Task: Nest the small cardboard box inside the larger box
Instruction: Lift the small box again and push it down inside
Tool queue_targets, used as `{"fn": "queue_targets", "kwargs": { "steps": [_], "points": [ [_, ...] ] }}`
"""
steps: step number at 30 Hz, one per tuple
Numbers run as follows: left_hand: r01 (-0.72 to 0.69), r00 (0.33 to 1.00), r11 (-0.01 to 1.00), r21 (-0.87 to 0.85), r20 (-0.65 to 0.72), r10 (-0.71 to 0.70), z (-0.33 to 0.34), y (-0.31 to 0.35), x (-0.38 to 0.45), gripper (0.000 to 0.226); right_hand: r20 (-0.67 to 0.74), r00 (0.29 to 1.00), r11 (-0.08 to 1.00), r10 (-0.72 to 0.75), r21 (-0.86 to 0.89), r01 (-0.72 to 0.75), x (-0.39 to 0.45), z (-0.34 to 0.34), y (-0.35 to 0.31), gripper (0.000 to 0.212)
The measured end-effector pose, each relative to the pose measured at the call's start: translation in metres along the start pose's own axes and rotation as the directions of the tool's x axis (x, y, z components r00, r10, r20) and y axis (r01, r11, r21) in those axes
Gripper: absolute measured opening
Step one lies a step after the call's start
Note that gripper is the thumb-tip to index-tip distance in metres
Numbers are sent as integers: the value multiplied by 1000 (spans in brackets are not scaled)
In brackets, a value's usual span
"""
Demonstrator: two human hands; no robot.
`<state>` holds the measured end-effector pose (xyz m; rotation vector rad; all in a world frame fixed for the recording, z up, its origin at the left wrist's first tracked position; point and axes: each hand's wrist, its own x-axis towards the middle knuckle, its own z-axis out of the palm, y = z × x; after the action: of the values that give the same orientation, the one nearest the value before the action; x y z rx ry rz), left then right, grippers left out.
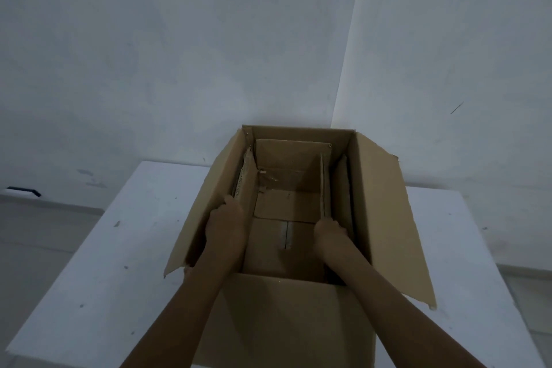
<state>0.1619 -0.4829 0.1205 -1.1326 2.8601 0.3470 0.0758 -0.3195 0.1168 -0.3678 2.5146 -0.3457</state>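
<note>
The larger cardboard box (385,212) stands open on the white table (119,263), its side flaps raised. Inside it, toward the far end, sits the small cardboard box (286,176), open at the top with its flaps up. My left hand (227,221) grips the small box's left wall at its near corner. My right hand (330,233) holds the near end of its right wall. Both forearms reach down into the larger box over its near flap. The fingertips are hidden behind the cardboard.
A taped seam on the larger box's floor (285,236) shows between my hands. The table stands against a white wall (179,54) with a corner at the right. Grey floor (44,233) lies to the left, with a dark object (24,190) by the wall.
</note>
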Motion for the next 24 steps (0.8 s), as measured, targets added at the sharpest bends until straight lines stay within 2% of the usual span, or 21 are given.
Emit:
{"fn": "queue_targets", "kwargs": {
  "steps": [1, 3, 5, 6, 7, 9, 12, 14, 17, 19, 22, 24],
  "points": [
    [-15, 998, 1000, -2, -56, 14, -2, -1, -3, 26, -18, 999, 998, -48, -29, 47, -2, -3, 1, 22],
    [-65, 969, 998, -23, -239, 58, -12, -5, -14, 29, -223, 965, 988, -136, 41, 148, -13, -8, 8, 18],
    [-118, 905, 993, 8, -410, 110, -22, -15, -21, 37, -484, 846, 967, -223, -4, 253, -21, -18, 22, 16],
    [-133, 887, 991, 27, -443, 131, -24, -22, -20, 40, -567, 783, 962, -257, -70, 265, -23, -22, 29, 18],
    [-133, 880, 990, 44, -454, 138, -23, -31, -16, 43, -611, 748, 964, -258, -113, 241, -20, -24, 37, 25],
    [-88, 928, 993, 74, -356, 109, -23, -45, -10, 56, -600, 780, 984, -176, -137, 116, -15, -25, 53, 36],
    [12, 985, 997, 73, -170, 1, -23, -55, -2, 72, -478, 878, 1000, 14, -17, -25, -14, -22, 66, 47],
    [33, 991, 998, 47, -131, -26, -19, -59, 2, 70, -409, 912, 998, 34, 60, -10, -10, -18, 69, 57],
    [33, 993, 999, 41, -119, -28, -14, -63, 5, 55, -373, 928, 996, 15, 82, 17, -3, -16, 69, 61],
    [-3, 992, 1000, 23, -123, 6, -11, -65, 6, 41, -348, 937, 991, 17, 130, 31, -1, -16, 67, 57],
    [-37, 995, 998, -48, -93, 33, -10, -63, 6, 29, -350, 937, 977, 16, 206, 60, -5, -20, 67, 32],
    [-48, 995, 994, -102, -94, 38, -9, -60, 1, 24, -363, 932, 976, -11, 198, 89, -7, -24, 73, 23]
  ]
}}
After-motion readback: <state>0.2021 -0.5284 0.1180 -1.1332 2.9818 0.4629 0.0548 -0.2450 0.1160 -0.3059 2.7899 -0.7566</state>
